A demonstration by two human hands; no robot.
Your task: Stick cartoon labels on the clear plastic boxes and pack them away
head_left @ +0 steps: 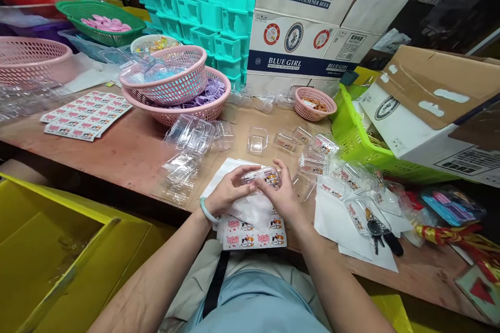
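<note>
A clear plastic box [253, 173] bearing a cat sticker is between my hands. My left hand [229, 190] grips its left end, with a pale green bangle at the wrist. On the other end my right hand [283, 196] closes, its thumb lying across the sticker. Beneath them, a sheet of cat stickers [255, 239] lies at the table edge, partly covered by whitish translucent backing [250, 212]. Stacked clear boxes [191, 134] stand to the left. Several stickered boxes [312, 161] lie to the right, some on white paper [326, 223].
Pink baskets [213, 110] with purple and blue pieces stand at back left, near more sticker sheets [88, 114]. A small pink basket [315, 110] holds brown pieces. Teal crates [219, 10] and a beer carton [297, 21] rise behind. Keys [375, 231] lie at right.
</note>
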